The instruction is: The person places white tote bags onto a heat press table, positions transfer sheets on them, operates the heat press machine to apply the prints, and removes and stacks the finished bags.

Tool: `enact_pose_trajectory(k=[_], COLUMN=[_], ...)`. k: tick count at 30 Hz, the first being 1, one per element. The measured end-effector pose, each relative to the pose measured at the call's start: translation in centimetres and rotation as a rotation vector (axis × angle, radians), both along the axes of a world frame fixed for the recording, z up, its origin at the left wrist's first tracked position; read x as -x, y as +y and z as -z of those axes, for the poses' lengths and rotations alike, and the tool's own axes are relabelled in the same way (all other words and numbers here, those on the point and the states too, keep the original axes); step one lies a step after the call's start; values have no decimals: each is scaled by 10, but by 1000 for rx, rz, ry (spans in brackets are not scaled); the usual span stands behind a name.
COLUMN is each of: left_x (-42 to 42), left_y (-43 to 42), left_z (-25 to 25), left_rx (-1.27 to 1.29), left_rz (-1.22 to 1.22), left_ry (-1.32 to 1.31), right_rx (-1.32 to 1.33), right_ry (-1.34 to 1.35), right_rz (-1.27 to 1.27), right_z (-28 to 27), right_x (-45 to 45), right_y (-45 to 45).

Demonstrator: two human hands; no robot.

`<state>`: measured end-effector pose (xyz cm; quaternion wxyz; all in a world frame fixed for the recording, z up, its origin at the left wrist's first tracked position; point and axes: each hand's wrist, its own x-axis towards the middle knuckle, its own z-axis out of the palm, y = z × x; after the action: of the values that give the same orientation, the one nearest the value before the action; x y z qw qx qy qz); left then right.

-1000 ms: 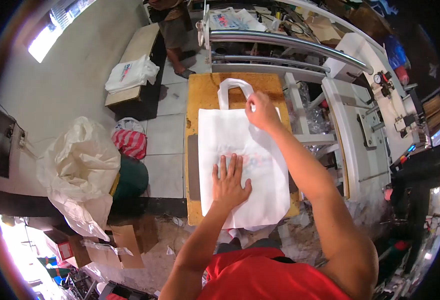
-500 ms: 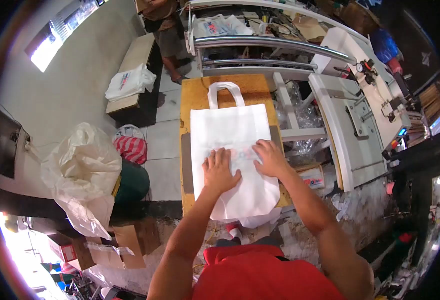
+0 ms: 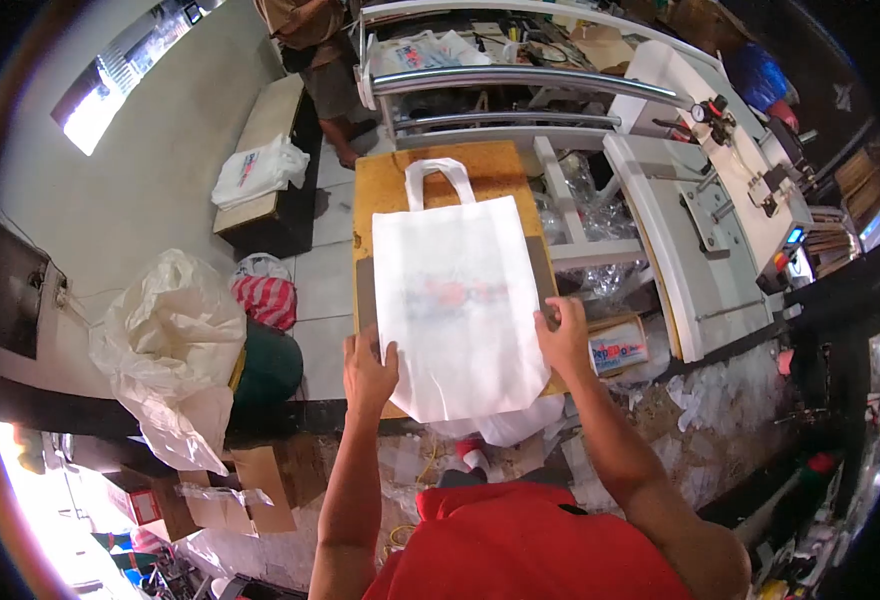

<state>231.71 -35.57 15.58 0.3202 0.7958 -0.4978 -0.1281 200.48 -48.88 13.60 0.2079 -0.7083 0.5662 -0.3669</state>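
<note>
A white fabric tote bag (image 3: 460, 355) lies flat, its looped handle (image 3: 440, 170) pointing away from me. Faint red and blue print shows through its middle. Beneath it is a yellow-brown wooden board (image 3: 505, 160) with a darker grey area. My left hand (image 3: 368, 375) rests at the bag's lower left edge, thumb over the fabric and apart from the fingers. At the right edge, my right hand (image 3: 566, 340) has its thumb by the fabric and its fingers bent, with a gap between them. Neither hand visibly grips the bag.
A white press-like machine (image 3: 680, 240) with a gauge stands at right. Metal rollers (image 3: 530, 75) span the back. Folded printed bags (image 3: 260, 172) lie on a bench at left, near another person's legs (image 3: 335, 100). A large pale sack (image 3: 170, 330) and cardboard boxes (image 3: 250, 490) are lower left.
Both hands have slid off the bag's middle, outward and toward me, to its two side edges. The print area is now uncovered. The view has shifted slightly.
</note>
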Motion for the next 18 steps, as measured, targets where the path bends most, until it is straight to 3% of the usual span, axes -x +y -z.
enact_pose_trajectory(k=[4,6,9,18], left_x=[7,8,6,-2], left_y=[20,24,21,21], left_z=[16,27,35,49], left_rx=[75,120,141,148], left_rz=[-102,-129,-119,-120], left_ry=[71,125,132,26], right_rx=[-232,-18,45,38], right_ry=[-108,-1,36,-6], right_rz=[-18,-48,-51,-56], right_z=[-2,7,13,17], right_x=[3,0,0,0], right_y=[25,27,25,22])
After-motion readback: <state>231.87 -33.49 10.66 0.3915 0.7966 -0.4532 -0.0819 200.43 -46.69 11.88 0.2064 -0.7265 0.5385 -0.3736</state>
